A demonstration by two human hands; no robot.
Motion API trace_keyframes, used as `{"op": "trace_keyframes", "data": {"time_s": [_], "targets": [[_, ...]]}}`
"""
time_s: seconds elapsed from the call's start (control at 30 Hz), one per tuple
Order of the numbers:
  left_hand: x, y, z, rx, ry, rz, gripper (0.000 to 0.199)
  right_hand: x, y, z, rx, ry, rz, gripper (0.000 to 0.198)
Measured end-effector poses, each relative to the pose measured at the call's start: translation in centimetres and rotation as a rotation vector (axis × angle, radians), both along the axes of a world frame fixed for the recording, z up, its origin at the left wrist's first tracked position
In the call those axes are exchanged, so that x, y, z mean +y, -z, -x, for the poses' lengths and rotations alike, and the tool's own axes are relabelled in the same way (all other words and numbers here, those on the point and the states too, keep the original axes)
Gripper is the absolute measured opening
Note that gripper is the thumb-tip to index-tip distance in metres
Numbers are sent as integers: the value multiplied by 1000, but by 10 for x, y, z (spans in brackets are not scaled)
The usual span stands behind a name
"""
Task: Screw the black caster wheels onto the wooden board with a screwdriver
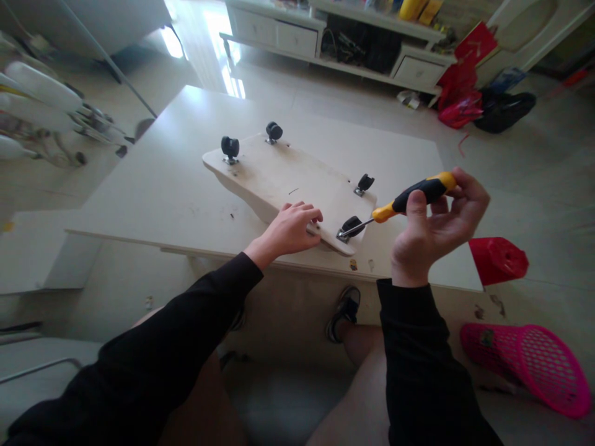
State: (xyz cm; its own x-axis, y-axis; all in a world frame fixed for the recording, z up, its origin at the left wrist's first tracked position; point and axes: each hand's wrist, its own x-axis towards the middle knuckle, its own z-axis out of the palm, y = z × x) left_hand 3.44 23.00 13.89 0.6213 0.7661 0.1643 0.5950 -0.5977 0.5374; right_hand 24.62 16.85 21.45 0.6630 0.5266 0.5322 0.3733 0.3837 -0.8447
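Note:
A white board with shaped sides lies with its wheels up on the white table, one black caster near each corner. My left hand is closed on the board's near edge, thumb and fingers curled over it. My right hand grips the yellow and black handle of a screwdriver, held at a slant. The screwdriver's tip reaches the metal plate of the near right caster; whether it sits in a screw head is too small to tell.
Under the board is the white table. A red plastic container stands by the table's right end, with a pink mesh basket on the floor below. A white cabinet and bags are at the back.

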Motion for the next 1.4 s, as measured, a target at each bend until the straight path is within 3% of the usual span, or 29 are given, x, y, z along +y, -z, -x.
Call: {"op": "trace_keyframes", "data": {"time_s": [0.37, 0.6, 1.0, 1.27, 1.4], "targets": [[0, 1, 1, 1, 18, -13, 26, 4, 3, -4, -23, 6, -20, 50], [1, 3, 1, 3, 18, -13, 26, 13, 16, -12, -112, -8, -123, 53], [6, 5, 1, -9, 35, 0, 27, 16, 17, -7, -150, -20, -83, 58], [7, 5, 0, -21, 33, 1, 26, 27, 22, -12, -130, -315, -122, 42], [7, 6, -1, -24, 38, 0, 26, 28, 22, -13, -163, -252, -111, 47]]}}
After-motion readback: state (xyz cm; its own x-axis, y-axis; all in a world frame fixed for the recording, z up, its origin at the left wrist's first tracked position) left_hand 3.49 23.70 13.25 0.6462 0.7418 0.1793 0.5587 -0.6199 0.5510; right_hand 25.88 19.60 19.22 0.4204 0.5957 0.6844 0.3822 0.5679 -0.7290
